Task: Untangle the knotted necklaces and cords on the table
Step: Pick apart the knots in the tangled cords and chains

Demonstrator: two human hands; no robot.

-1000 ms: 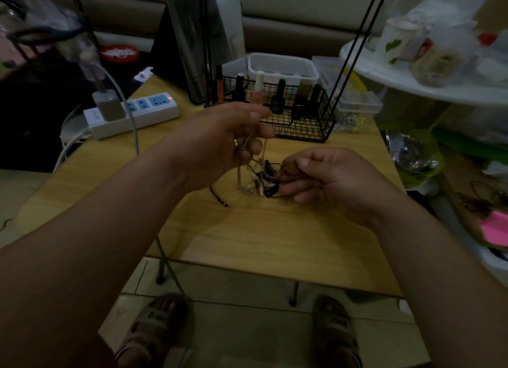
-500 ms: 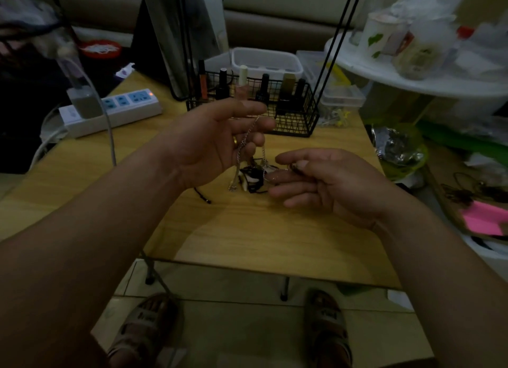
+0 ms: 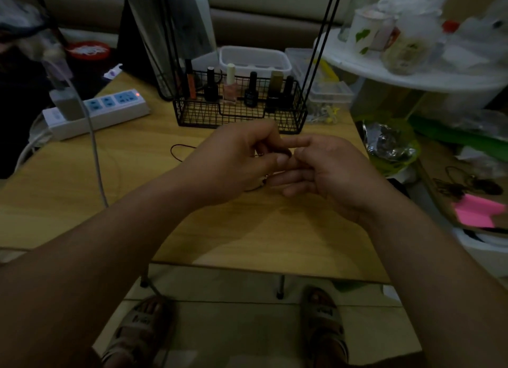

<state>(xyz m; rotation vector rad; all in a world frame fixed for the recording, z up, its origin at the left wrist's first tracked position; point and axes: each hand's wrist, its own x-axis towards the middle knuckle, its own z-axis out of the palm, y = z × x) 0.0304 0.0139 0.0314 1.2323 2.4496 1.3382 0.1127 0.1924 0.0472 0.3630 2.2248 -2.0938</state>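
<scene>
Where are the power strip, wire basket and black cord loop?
power strip (image 3: 110, 118), head view, white front side.
wire basket (image 3: 209, 113), head view, front mesh wall.
black cord loop (image 3: 176, 145), head view, upper left bend.

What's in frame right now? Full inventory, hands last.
table: one, light wood, under everything
necklace tangle: one, dark, mostly hidden between the hands
cord loop: one, dark, on the table left of the hands
wire basket: one, black, far side of the table
bottles: about six, black, pink, orange and olive, upright in the basket
power strip: one, white with blue sockets, far left of the table
charger: one, grey, plugged into the strip
tub: one, white, behind the basket
clear box: one, right of the basket
sticky notes: pink, far right
sandals: two, grey, on the floor
left hand: pinches the tangle
right hand: fingertips at the tangle, grip hidden
</scene>
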